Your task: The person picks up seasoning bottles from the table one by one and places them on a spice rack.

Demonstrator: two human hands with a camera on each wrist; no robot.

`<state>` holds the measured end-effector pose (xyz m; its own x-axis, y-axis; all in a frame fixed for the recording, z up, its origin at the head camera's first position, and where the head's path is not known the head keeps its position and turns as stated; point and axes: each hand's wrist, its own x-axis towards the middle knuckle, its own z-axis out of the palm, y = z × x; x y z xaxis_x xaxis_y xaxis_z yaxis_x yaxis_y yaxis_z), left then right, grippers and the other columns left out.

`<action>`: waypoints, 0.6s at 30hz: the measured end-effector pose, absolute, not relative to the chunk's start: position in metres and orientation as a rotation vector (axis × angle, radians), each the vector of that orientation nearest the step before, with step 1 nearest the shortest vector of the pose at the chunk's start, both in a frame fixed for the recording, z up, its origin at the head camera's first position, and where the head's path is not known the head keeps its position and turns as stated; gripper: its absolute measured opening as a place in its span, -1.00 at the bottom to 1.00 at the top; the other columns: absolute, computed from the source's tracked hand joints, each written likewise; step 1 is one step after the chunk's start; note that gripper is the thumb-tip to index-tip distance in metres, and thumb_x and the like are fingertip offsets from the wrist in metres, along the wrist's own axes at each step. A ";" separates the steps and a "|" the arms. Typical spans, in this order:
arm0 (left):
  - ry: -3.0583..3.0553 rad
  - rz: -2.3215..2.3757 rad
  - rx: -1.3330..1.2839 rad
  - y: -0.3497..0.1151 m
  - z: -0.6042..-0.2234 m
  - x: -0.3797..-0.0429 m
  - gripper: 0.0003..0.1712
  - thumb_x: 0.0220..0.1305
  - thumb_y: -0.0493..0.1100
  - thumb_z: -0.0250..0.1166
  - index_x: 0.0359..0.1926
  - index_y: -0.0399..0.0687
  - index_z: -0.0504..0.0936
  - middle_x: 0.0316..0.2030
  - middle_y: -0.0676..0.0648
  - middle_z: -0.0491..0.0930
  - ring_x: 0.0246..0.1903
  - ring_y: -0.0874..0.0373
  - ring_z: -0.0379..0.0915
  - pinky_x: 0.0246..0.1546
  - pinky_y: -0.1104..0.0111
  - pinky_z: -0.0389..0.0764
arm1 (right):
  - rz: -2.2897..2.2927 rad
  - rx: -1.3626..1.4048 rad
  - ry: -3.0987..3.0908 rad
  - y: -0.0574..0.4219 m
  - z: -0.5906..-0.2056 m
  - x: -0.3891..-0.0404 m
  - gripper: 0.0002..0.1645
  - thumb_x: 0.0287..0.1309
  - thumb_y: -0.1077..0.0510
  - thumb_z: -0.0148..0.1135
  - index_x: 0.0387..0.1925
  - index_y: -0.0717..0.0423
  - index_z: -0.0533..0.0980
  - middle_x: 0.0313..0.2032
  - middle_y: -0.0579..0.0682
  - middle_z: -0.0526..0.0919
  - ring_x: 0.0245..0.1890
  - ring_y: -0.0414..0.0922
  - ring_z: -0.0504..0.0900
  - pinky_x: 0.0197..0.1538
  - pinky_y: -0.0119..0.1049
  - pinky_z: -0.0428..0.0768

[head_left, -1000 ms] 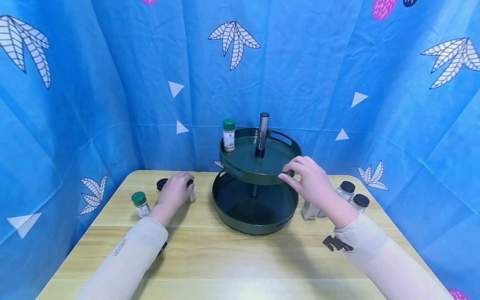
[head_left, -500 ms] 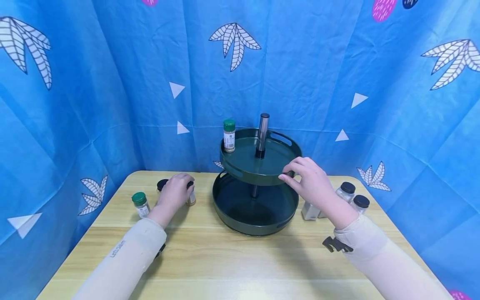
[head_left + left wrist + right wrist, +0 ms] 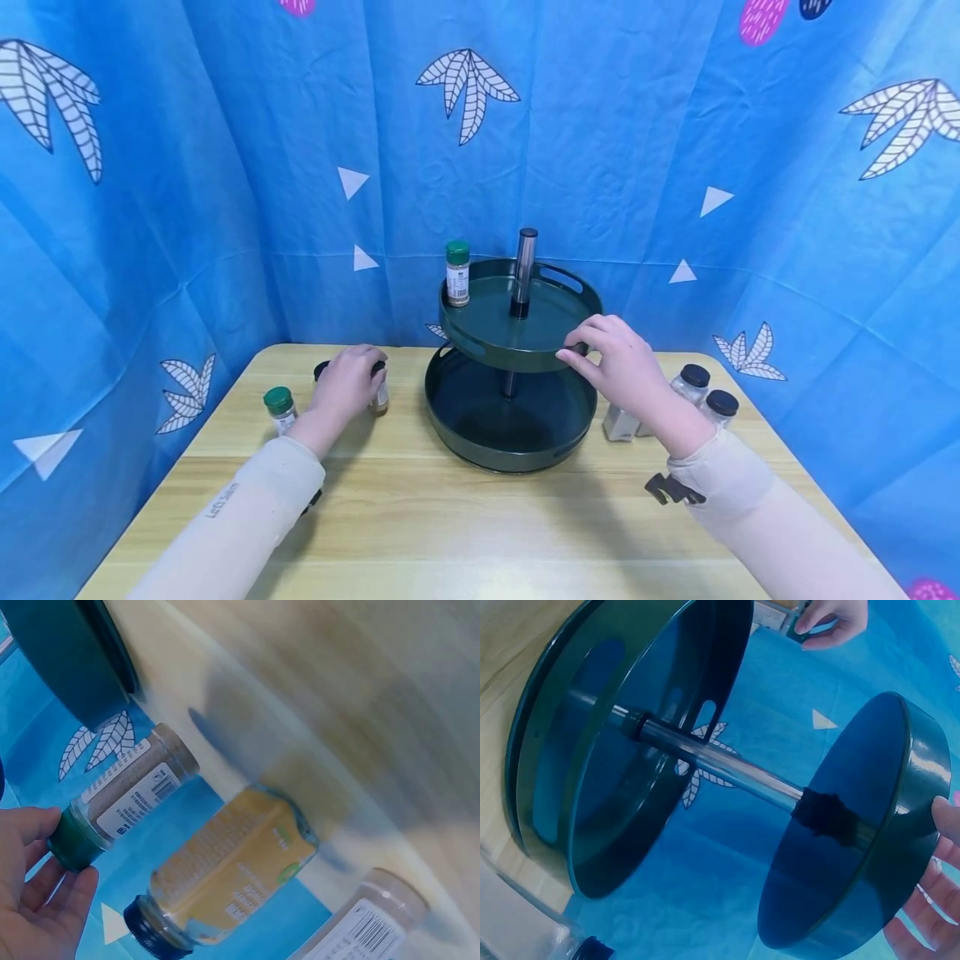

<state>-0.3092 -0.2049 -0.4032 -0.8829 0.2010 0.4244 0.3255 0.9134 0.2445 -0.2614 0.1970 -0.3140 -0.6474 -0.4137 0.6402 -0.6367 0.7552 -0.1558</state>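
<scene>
At the table's left, my left hand (image 3: 347,379) pinches the green cap of a small spice jar (image 3: 139,791) between thumb and fingers. The jar holds brown powder and has a white barcode label; in the head view the hand hides most of it. Beside it stands a square jar (image 3: 232,870) of yellow powder with a black cap. My right hand (image 3: 618,358) grips the front right rim of the upper tray (image 3: 517,357) of a dark green two-tier turntable. A green-capped spice jar (image 3: 457,277) stands on that tray at the left. The lower tray (image 3: 480,450) holds nothing.
Another green-capped jar (image 3: 280,407) stands at the far left. Right of the turntable are several clear jars, two with black caps showing (image 3: 695,375), partly behind my right forearm. A metal post (image 3: 524,271) rises through both trays. Blue curtain (image 3: 480,183) encloses the table's back and sides.
My left hand and forearm have shifted very slightly left, with the pinched jar moving a touch the same way. My right hand keeps its place on the tray rim.
</scene>
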 end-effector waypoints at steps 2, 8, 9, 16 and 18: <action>-2.683 -0.439 -0.384 -0.204 -0.400 -0.309 -0.70 0.31 -0.24 0.35 0.03 -0.26 0.66 0.04 -0.28 0.62 0.07 -0.22 0.53 0.13 -0.07 0.52 | 0.498 0.783 -2.363 0.197 -0.313 -0.261 -0.82 0.09 0.09 0.51 -0.28 0.03 0.68 -0.28 -0.02 0.65 -0.19 -0.04 0.52 -0.21 -0.15 0.59; -2.675 -0.432 -0.413 -0.203 -0.391 -0.309 -0.71 0.32 -0.23 0.34 0.02 -0.25 0.66 0.04 -0.27 0.63 0.08 -0.21 0.52 0.13 -0.06 0.52 | 0.479 0.773 -2.367 0.196 -0.313 -0.261 -0.80 0.09 0.08 0.51 -0.28 0.04 0.68 -0.28 0.00 0.65 -0.20 -0.04 0.52 -0.24 -0.16 0.59; -2.670 -0.430 -0.420 -0.202 -0.390 -0.309 -0.72 0.32 -0.24 0.34 0.01 -0.25 0.66 0.03 -0.26 0.63 0.07 -0.21 0.52 0.12 -0.06 0.53 | 0.474 0.772 -2.367 0.196 -0.313 -0.261 -0.80 0.08 0.08 0.52 -0.28 0.04 0.68 -0.27 0.00 0.65 -0.20 -0.04 0.52 -0.25 -0.17 0.59; -2.652 -0.414 -0.443 -0.199 -0.382 -0.308 -0.75 0.30 -0.24 0.36 -0.02 -0.22 0.68 0.02 -0.22 0.65 0.06 -0.17 0.53 0.10 -0.03 0.55 | 0.468 0.785 -2.349 0.196 -0.314 -0.260 -0.81 0.08 0.08 0.51 -0.29 0.03 0.67 -0.28 0.01 0.65 -0.22 -0.04 0.51 -0.25 -0.15 0.58; -2.648 -0.407 -0.454 -0.198 -0.379 -0.308 -0.75 0.31 -0.23 0.36 -0.02 -0.21 0.69 0.02 -0.21 0.65 0.06 -0.16 0.53 0.10 -0.03 0.55 | 0.468 0.790 -2.344 0.196 -0.314 -0.260 -0.81 0.08 0.08 0.51 -0.29 0.03 0.67 -0.28 0.00 0.65 -0.22 -0.05 0.51 -0.25 -0.16 0.58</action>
<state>-0.3082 -0.1975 -0.3789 -0.8580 0.2498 0.4488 0.3730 0.9038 0.2100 -0.2601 0.1963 -0.3139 -0.6333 -0.4205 0.6497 -0.6377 0.7592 -0.1303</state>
